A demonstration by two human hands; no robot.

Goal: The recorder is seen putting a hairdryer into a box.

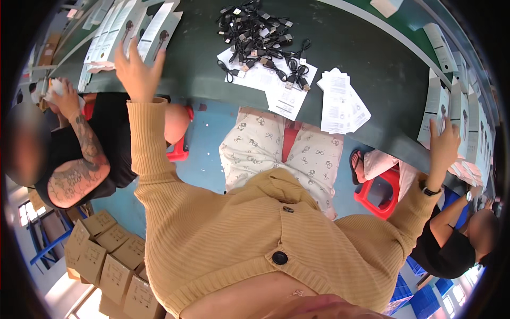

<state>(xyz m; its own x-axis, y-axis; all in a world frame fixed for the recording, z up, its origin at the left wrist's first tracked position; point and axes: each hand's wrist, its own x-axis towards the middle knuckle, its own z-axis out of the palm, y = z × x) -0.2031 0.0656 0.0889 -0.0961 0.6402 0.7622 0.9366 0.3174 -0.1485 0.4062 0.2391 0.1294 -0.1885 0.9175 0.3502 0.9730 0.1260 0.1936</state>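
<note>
My left hand (139, 72) is raised at the near end of a row of slim white printed boxes (114, 34) at the far left of the table. Its fingers and thumb are spread wide around the lower end of the rightmost box (159, 32); I see no firm grip. On the right, my right hand (445, 146) has its thumb on the printed face of a white box (436, 101) and its fingers along that box's edge, closed on it. Behind this box more white boxes (472, 122) stand in a row. Part of its lower end is hidden by my hand.
A heap of black USB cables (255, 32) lies on the dark green table (361, 48), partly over white printed sheets (287, 101). Folded leaflets (340, 103) lie beside them. Co-workers sit on both sides. Brown cartons (114, 266) are stacked at lower left; a red stool (380, 196) stands right.
</note>
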